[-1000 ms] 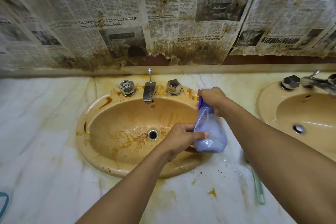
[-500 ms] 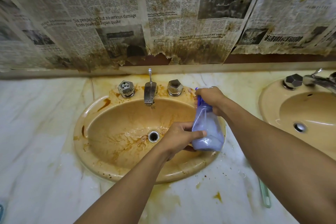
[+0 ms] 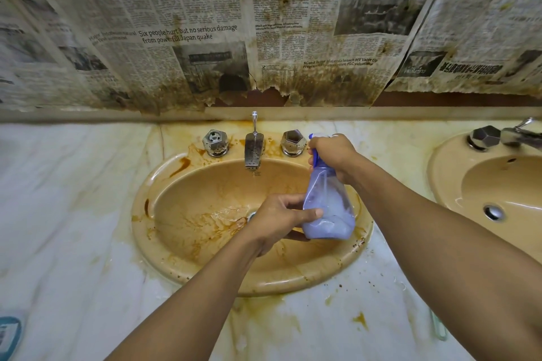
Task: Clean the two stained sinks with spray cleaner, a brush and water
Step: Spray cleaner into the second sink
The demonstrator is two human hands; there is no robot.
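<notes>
- Sitting in the marble counter (image 3: 73, 214), the sink (image 3: 187, 193) is full of brown stains, with a tap (image 3: 254, 152) at its back.
- The left hand (image 3: 278, 220) curls its fingers and thumb round the bottom of the spray bottle (image 3: 328, 208), which is over the sink's right side.
- The right hand (image 3: 331, 152) wraps tight round the bottle's blue top.
- A second sink (image 3: 445, 182) sits far right.

The newspaper (image 3: 264, 23) on the wall reads "West Asia crisis a reminder for Asean on energy security" and "Six people hurt but no serious damage from powerful Japan quake".
</notes>
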